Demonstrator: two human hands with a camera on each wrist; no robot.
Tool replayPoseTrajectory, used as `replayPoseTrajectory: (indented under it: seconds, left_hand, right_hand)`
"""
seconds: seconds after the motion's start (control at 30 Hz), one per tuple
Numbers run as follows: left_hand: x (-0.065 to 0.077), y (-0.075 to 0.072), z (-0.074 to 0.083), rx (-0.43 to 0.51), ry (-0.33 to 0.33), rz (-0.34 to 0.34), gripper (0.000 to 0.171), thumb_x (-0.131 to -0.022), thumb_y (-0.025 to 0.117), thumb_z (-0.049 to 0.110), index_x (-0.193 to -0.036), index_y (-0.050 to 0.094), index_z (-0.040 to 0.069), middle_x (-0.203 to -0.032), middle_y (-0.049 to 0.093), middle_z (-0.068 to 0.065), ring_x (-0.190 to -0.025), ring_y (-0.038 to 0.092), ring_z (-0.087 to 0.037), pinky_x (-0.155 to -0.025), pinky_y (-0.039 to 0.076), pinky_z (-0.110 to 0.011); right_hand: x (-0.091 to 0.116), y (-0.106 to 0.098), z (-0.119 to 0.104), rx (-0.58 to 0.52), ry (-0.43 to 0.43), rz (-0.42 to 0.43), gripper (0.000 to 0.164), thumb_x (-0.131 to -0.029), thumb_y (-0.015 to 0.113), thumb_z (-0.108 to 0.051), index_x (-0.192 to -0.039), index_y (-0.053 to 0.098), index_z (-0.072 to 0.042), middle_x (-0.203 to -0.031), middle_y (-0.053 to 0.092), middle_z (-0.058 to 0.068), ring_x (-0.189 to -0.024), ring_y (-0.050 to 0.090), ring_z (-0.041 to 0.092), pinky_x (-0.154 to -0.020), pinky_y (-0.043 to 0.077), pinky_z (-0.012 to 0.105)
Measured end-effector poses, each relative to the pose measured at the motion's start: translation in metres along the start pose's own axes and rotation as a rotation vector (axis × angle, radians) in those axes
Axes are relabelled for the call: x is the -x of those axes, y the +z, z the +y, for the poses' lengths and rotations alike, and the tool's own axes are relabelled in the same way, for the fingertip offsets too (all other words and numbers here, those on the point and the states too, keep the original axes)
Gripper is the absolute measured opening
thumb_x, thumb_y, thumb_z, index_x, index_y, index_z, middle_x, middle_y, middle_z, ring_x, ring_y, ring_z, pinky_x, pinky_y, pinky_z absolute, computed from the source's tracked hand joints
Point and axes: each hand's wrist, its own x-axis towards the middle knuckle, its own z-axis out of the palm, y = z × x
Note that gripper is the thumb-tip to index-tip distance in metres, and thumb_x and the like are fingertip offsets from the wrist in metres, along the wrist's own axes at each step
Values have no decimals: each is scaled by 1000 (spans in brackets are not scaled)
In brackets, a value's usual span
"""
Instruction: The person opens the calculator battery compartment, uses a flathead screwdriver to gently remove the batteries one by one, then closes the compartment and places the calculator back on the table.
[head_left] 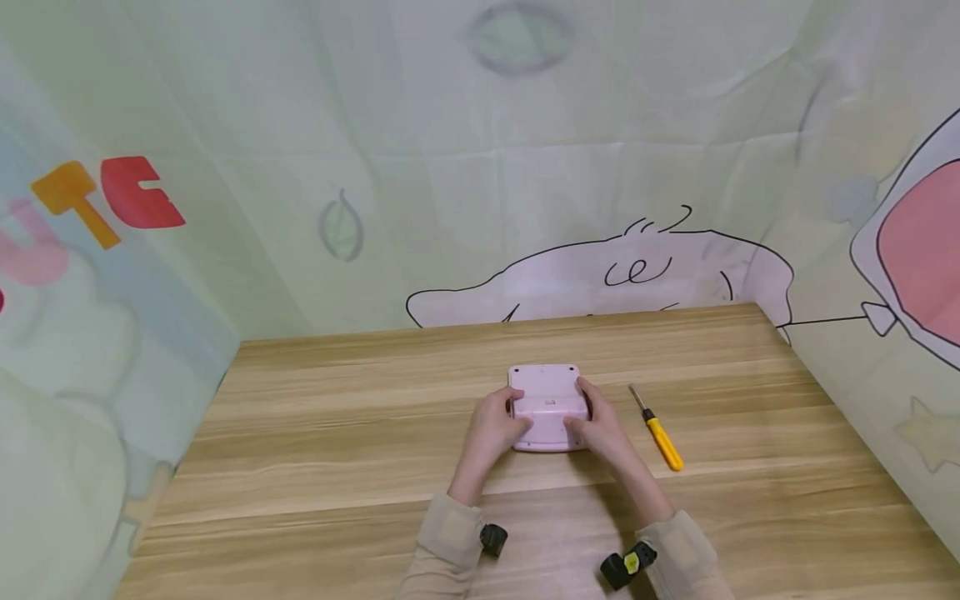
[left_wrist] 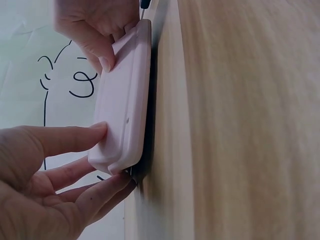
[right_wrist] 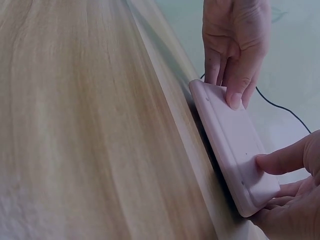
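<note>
A flat pink plastic device, like a calculator lying back side up, is between my two hands, close over the table. Small dark screw holes mark its corners, and a raised band crosses its middle. My left hand grips its left side, thumb on the upper face and fingers curled beneath the edge. On the opposite side my right hand holds it the same way, as the right wrist view also shows. The device's underside is hidden. To the right of my right hand lies a screwdriver with a yellow handle.
The wood-grain table reaches back to a printed cloth backdrop with cartoon drawings. More of this cloth hangs along the left and right sides. Black wrist cameras sit on both sleeves, near the table's surface.
</note>
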Motion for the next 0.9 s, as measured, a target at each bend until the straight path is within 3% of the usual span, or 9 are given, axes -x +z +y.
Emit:
replayPoseTrajectory:
  seconds: [0.47,0.9]
  left_hand:
    - [0,5,-4,-28,27,37,43,-70,76,1,-112,66,0,-115,67,-21,-103,63,-30,-89,52,-44]
    - [4,4,-8,-40,61,-7,44,-76,72,5,-119,63,0,-123,63,-22,-115,59,-35,-99,47,-48]
  right_hand:
    - [1,0,3,-10,13,-10,70,-88,53,5,-150,21,1,-158,18,23,-147,15,38,-120,14,49]
    - [3,-1,9,-6,-6,-12,65,-90,55,1,-149,27,-3,-160,16,19,-148,14,37,-120,12,51]
